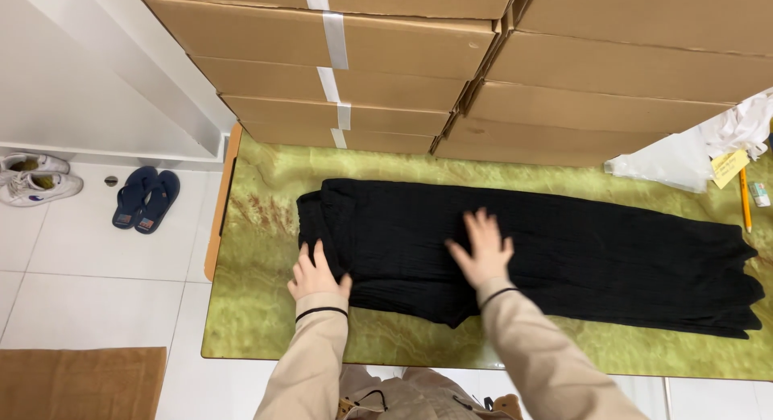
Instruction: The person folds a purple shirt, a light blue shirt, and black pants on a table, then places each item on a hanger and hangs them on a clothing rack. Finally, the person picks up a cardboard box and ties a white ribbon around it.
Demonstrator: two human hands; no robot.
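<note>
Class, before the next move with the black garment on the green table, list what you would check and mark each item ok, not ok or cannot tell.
1. Left hand flat on the black garment, near its left end: ok.
2. Right hand flat on the cloth, fingers spread: ok.
3. Garment wholly on the green table: ok.
4. Garment clear of the cardboard boxes: ok.
5. Pencil clear of the cloth: ok.
6. Layers lined up underneath: cannot tell.

The garment [547,251] is plain black, the worktop [266,307] marbled green, the stacked boxes [386,66] brown with white tape, the sandals [145,198] navy.
</note>
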